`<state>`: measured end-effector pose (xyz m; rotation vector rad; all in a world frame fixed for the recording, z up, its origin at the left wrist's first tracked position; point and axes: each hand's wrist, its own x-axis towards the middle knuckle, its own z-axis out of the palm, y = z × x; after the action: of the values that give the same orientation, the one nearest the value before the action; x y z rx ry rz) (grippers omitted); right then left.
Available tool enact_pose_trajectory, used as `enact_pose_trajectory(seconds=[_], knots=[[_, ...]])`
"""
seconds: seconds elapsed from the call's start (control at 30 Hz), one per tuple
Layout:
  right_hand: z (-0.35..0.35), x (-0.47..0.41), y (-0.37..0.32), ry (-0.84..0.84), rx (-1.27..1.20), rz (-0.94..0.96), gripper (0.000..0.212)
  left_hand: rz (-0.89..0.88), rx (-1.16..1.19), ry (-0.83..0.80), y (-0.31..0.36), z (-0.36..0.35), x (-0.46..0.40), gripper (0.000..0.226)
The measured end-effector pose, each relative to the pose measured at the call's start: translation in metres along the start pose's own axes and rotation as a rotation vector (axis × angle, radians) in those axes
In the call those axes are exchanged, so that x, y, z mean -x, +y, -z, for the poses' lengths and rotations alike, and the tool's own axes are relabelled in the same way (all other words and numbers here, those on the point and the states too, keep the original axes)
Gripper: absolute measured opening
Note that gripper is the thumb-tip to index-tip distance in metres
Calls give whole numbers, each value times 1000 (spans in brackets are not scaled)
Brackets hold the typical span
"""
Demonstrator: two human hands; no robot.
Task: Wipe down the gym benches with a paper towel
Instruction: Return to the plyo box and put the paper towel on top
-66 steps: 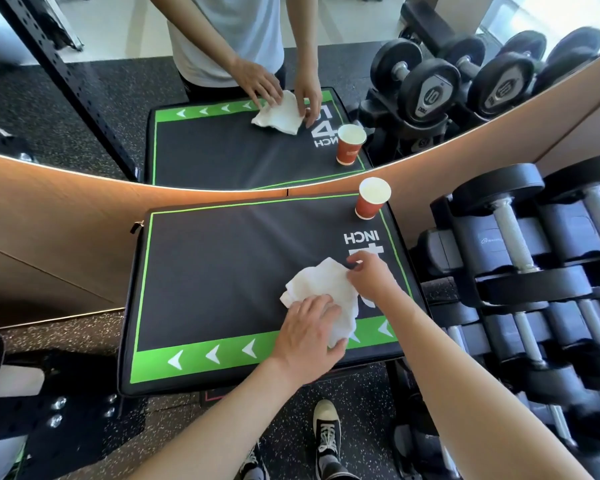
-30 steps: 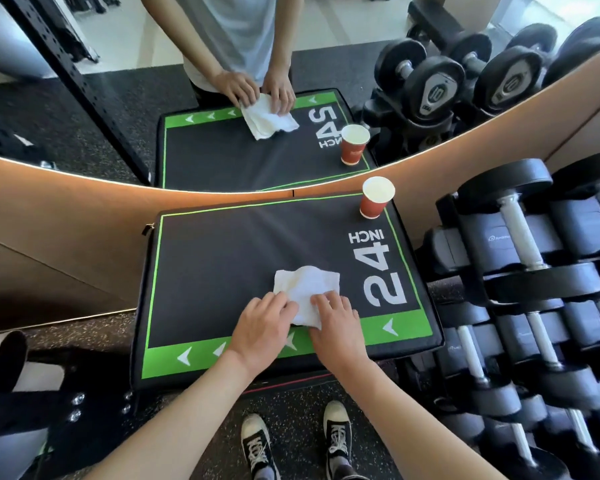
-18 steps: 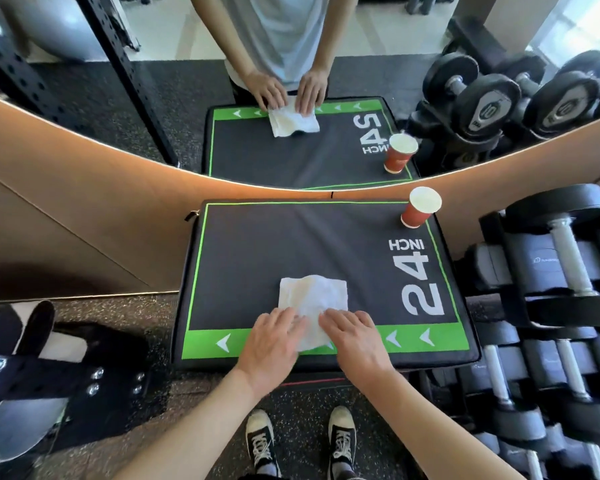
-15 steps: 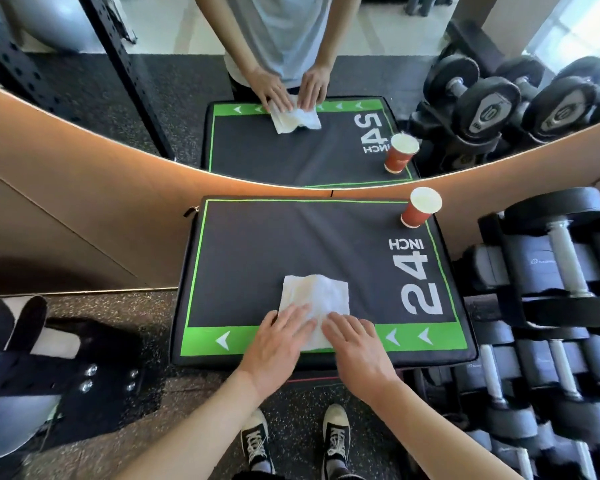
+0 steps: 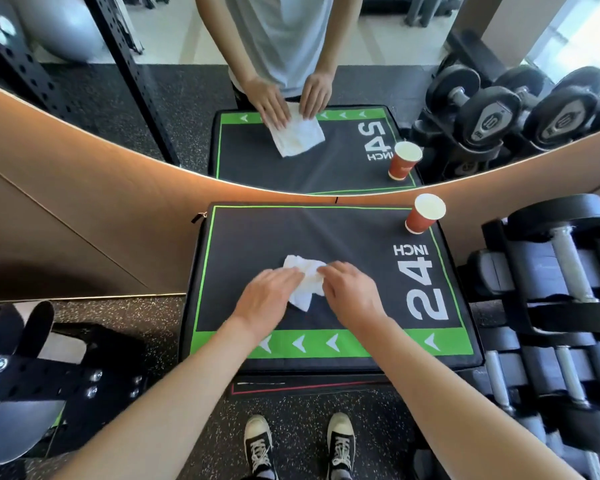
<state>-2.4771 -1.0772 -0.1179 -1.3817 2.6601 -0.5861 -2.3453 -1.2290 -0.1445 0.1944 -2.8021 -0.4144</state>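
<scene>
A black padded box [image 5: 354, 237] with a green border and "24 INCH" printed on it stands against a mirrored wall. A white paper towel [image 5: 307, 279] lies bunched near the middle of its top. My left hand [image 5: 267, 299] presses on the towel's left side with fingers extended. On the towel's right side rests my right hand [image 5: 350, 292], its fingers laid over the edge. Part of the towel is hidden under both hands.
A red paper cup [image 5: 425, 214] stands on the box's far right corner. A rack of black dumbbells [image 5: 561, 265] runs along the right. The mirror [image 5: 174, 109] reflects the scene. Black equipment [image 5: 32, 379] sits on the floor at left.
Both hands have pushed the towel away from the green near band toward the middle of the top. The towel has gone from flat and square to bunched.
</scene>
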Motion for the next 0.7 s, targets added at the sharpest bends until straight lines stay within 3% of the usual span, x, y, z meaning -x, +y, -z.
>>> enact_pose_trajectory(seconds=[0.17,0.23,0.33,0.43,0.5,0.7], knots=[[27,-50,-20,316,-94,202,32,41,-92,208,-34,50,-46,43],[18,-46,-22,354,-104,266,32,36,-126,253,-40,50,-33,43],[-14,-18,-17,217,-89,328,34,36,-94,208,-33,24,19,43],[-45,22,-12,-144,4,326,33,103,-18,-44,-18,-13,77,49],[-59,40,-9,-282,43,280,34,173,29,-165,-12,-28,103,61],[-65,40,-18,-265,18,171,41,184,31,-130,-7,-15,95,45]])
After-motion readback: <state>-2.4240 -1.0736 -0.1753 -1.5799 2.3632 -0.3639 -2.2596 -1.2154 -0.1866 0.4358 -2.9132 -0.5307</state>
